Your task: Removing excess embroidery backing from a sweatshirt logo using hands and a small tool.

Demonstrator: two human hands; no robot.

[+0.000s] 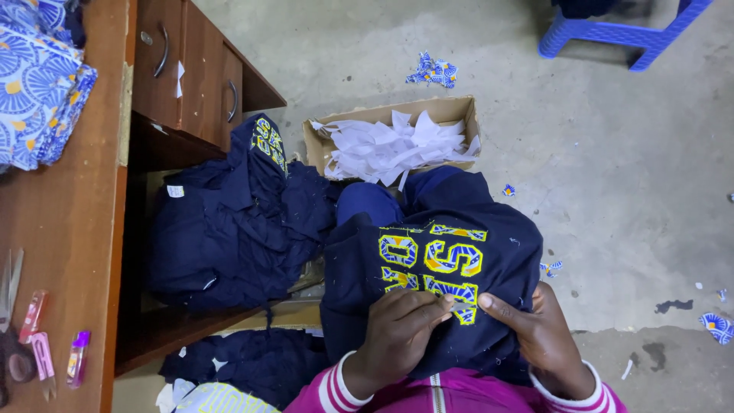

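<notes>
A navy garment (428, 283) with yellow and blue patterned appliqué letters lies over my lap. My left hand (397, 333) rests on its lower part, fingertips pinched at the edge of a yellow letter, apparently around a small tool or scrap. My right hand (539, 329) grips the cloth beside the same letter, thumb pressing on the fabric. Pink sleeves with white stripes cover both wrists.
A pile of navy garments (237, 222) fills the space under a wooden desk (84, 229). A cardboard box (459, 111) of white paper scraps stands on the concrete floor ahead. Blue patterned fabric (38, 84) and small pink cutters (38, 336) lie on the desk. A blue plastic stool (619, 34) stands at top right.
</notes>
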